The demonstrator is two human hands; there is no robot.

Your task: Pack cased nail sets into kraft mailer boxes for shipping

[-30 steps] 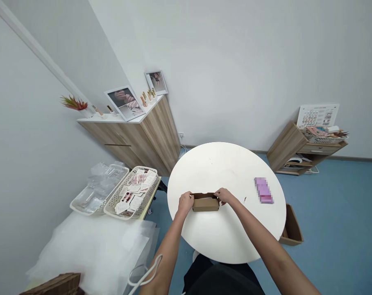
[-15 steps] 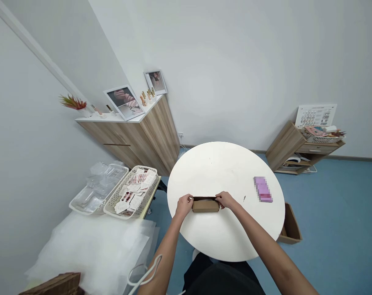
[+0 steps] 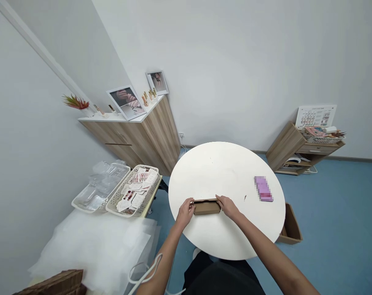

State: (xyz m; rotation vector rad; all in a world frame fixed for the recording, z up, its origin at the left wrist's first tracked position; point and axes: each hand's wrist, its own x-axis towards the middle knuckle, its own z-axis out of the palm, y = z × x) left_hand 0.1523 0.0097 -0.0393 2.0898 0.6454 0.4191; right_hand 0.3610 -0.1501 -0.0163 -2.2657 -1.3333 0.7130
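Note:
A small brown cardboard box [image 3: 207, 208] rests on the round white table [image 3: 223, 172], near its front left part. Its lid is partly folded over, with a dark gap along the back edge. My left hand [image 3: 185, 213] grips the box's left end, fingers bent round the corner. At the right end, my right hand [image 3: 228, 206] has its fingers closed on the lid's edge and corner. What lies inside the box is hidden. To the right on the table is a purple packet [image 3: 264, 189], blurred by pixelation.
Left of the table stand a basket of printed cards [image 3: 133, 192] and a basket of clear plastic packs [image 3: 101, 186]. White foam sheets [image 3: 94, 241] lie in front of them. An open carton [image 3: 291, 225] sits on the floor at the right. A wooden cabinet [image 3: 161, 135] stands behind.
The box's lid has come further down over the opening, so the gap is narrower. My left hand has wrapped more around the left end; my right hand has shifted slightly.

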